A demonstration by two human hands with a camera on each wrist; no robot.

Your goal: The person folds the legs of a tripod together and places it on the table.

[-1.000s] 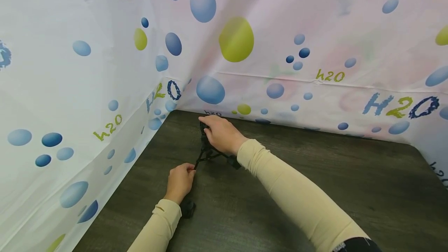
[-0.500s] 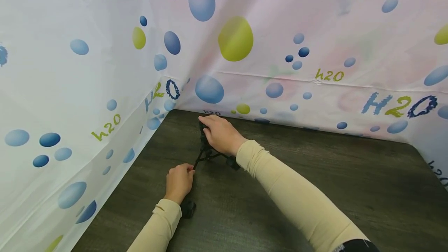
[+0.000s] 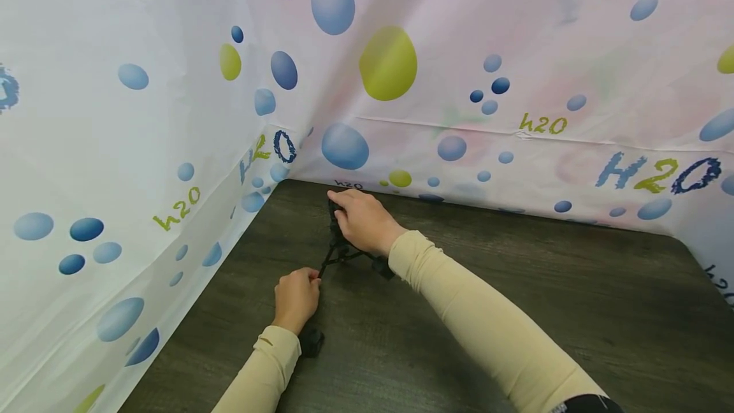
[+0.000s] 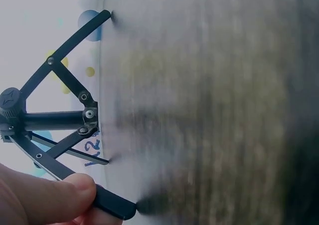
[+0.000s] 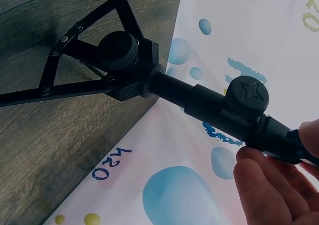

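Note:
A small black tripod (image 5: 214, 112) stands on the dark table near its far left corner, its legs spread. Knurled knobs show on its column in the right wrist view. My right hand (image 3: 367, 222) grips the upper end of the column, thumb on one side and fingers on the other. Lower and to the left, my left hand (image 3: 295, 298) pinches one flat tripod leg (image 4: 55, 165) between thumb and fingers. That leg's rounded end pokes out past the thumb in the left wrist view. The head view has much of the column hidden behind my right hand.
The dark wood-grain table (image 3: 487, 292) meets white sheeting (image 3: 447, 37) at its back and left, printed with blue and green dots and H2O lettering. A black wrist camera (image 3: 311, 341) is beside my left wrist, another black block (image 3: 383, 266) below my right.

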